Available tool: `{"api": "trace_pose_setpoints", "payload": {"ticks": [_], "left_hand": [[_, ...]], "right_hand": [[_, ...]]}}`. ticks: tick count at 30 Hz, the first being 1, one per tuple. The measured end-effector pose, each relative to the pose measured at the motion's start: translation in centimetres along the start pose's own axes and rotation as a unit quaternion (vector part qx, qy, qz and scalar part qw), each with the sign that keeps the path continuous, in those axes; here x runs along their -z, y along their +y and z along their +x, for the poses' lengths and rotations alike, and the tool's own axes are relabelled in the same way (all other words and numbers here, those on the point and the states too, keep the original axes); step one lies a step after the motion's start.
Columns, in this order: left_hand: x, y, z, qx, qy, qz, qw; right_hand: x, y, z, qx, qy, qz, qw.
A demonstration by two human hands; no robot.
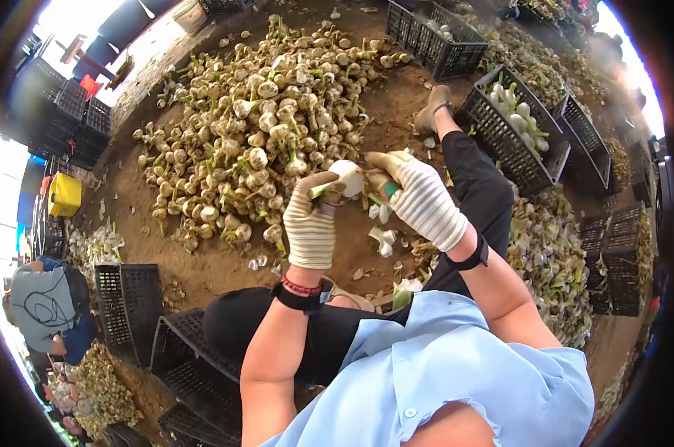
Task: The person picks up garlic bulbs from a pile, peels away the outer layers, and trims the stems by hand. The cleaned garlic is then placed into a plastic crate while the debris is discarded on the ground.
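Observation:
A white peeled garlic bulb (349,179) with a short green stem is held in front of me. My left hand (311,220), in a striped work glove, is closed round the bulb and its stem. Close to the bulb's right side is my right hand (419,194), also gloved, its fingers bent together and a green band on one finger; what they pinch, if anything, is too small to tell. Beyond both hands lies a large heap of unpeeled garlic (258,127). Loose white peelings (382,240) lie on the ground below my right hand.
A black crate of cleaned garlic (516,123) stands right of my outstretched leg, another crate (437,41) behind it. Empty black crates (128,309) are at the lower left. A person (50,305) sits at the far left, near a yellow container (65,195).

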State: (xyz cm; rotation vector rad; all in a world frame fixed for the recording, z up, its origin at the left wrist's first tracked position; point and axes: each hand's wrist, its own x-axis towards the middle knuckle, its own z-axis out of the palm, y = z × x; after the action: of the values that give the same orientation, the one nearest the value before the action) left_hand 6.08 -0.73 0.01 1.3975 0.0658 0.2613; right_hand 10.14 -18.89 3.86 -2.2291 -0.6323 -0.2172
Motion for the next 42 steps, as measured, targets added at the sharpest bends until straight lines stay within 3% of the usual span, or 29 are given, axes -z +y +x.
{"api": "trace_pose_setpoints", "payload": {"ticks": [1, 4, 6, 8, 10, 13, 14, 15, 16, 17, 18, 19, 20, 22, 23, 26, 27, 28, 30, 32, 33, 34, 35, 36, 37, 38, 40, 41, 42], "left_hand": [[0.0, -0.5, 0.0, -0.065, -0.001, 0.076, 0.995], [0.1, -1.0, -0.6, -0.136, 0.005, 0.158, 0.978], [0.2, -0.6, -0.9, -0.129, 0.013, 0.163, 0.978], [0.5, -0.2, -1.1, -0.186, -0.008, 0.243, 0.952], [1.3, -0.9, -1.0, -0.171, -0.027, 0.23, 0.958], [1.7, -0.7, -0.3, -0.203, -0.033, 0.165, 0.964], [2.5, -1.2, -0.5, -0.082, -0.027, 0.086, 0.993], [3.1, -1.6, -0.6, 0.038, -0.007, -0.051, 0.998], [3.5, -1.8, -0.5, 0.157, 0.013, -0.186, 0.97], [3.5, -2.2, -0.3, 0.158, 0.016, -0.185, 0.97], [3.5, -2.7, 0.2, 0.18, 0.03, -0.289, 0.94], [3.6, -3.2, 0.4, 0.199, 0.044, -0.389, 0.898], [3.8, -3.7, 0.5, 0.199, 0.045, -0.388, 0.899], [4.2, -4.6, 0.9, 0.239, -0.024, -0.494, 0.835], [4.0, -4.8, 1.1, 0.257, -0.024, -0.496, 0.829], [2.7, -5.8, 1.6, 0.296, -0.021, -0.49, 0.82], [2.3, -6.4, 1.8, 0.3, -0.023, -0.489, 0.819], [1.9, -6.8, 1.9, 0.297, 0.027, -0.426, 0.854], [1.6, -7.6, 2.2, 0.291, 0.082, -0.36, 0.883], [1.8, -7.8, 2.3, 0.22, 0.115, -0.255, 0.935], [2.3, -8.4, 2.2, 0.232, 0.095, -0.256, 0.933], [2.0, -8.5, 1.9, 0.233, 0.095, -0.255, 0.934], [0.5, -9.0, 2.2, 0.224, 0.062, -0.187, 0.954], [-0.6, -9.3, 1.7, 0.214, 0.035, -0.122, 0.969], [-2.1, -7.5, 1.2, 0.253, -0.008, -0.134, 0.958], [-3.3, -6.0, 1.0, 0.257, -0.061, -0.141, 0.954], [-4.1, -4.8, 1.1, 0.193, -0.085, -0.149, 0.966], [-3.8, -4.8, 1.4, 0.191, -0.079, -0.149, 0.967], [-3.2, -4.7, 1.8, 0.208, -0.059, -0.136, 0.967]], "right_hand": [[-0.4, -0.6, 0.3, 0.013, 0.008, -0.023, 1.0], [-1.9, -0.9, 0.4, 0.038, 0.01, -0.089, 0.995], [-2.6, -1.1, 0.4, 0.051, 0.003, -0.132, 0.99], [-3.0, -1.5, 0.2, 0.034, -0.019, -0.198, 0.979], [-3.4, 0.1, 0.4, 0.041, -0.01, -0.202, 0.979], [-2.6, 3.2, 0.4, 0.02, 0.038, -0.087, 0.995], [-2.5, 4.6, -0.1, -0.029, 0.03, -0.054, 0.998], [-2.1, 5.9, -0.4, -0.094, -0.076, -0.06, 0.991], [-1.8, 7.0, -0.7, -0.157, -0.182, -0.065, 0.969], [-2.0, 8.6, -1.9, -0.135, -0.27, -0.117, 0.946], [-2.3, 9.9, -3.2, -0.112, -0.356, -0.167, 0.913], [-1.5, 9.4, -3.5, -0.124, -0.406, -0.15, 0.893], [-1.1, 8.7, -3.3, -0.123, -0.406, -0.148, 0.893], [-0.3, 7.3, -2.6, -0.117, -0.257, 0.042, 0.958], [-0.2, 6.2, -1.9, -0.085, -0.208, 0.093, 0.97], [-0.5, 3.8, 0.1, -0.07, -0.164, 0.214, 0.96], [-0.8, 4.2, 0.3, -0.097, -0.213, 0.128, 0.964], [-0.4, 3.3, 1.1, -0.168, -0.275, 0.144, 0.936], [-0.7, 3.6, 0.5, -0.126, -0.231, 0.164, 0.951], [1.0, 2.8, -0.2, -0.191, -0.187, 0.469, 0.842], [1.9, 3.3, -0.4, -0.239, -0.203, 0.537, 0.783], [1.1, 4.1, -0.6, -0.239, -0.203, 0.538, 0.782], [-0.3, 6.1, -1.1, -0.149, -0.131, 0.374, 0.906], [-1.6, 7.6, -1.6, -0.054, -0.062, 0.187, 0.979], [-2.1, 9.3, -1.9, -0.042, -0.147, 0.11, 0.982], [-1.8, 9.3, -1.9, -0.14, -0.181, 0.223, 0.947], [-0.7, 12.0, -1.7, -0.244, -0.159, 0.374, 0.88], [0.1, 14.0, -1.3, -0.257, -0.017, 0.5, 0.827], [3.1, 16.9, 0.7, -0.315, 0.006, 0.678, 0.664]]}}
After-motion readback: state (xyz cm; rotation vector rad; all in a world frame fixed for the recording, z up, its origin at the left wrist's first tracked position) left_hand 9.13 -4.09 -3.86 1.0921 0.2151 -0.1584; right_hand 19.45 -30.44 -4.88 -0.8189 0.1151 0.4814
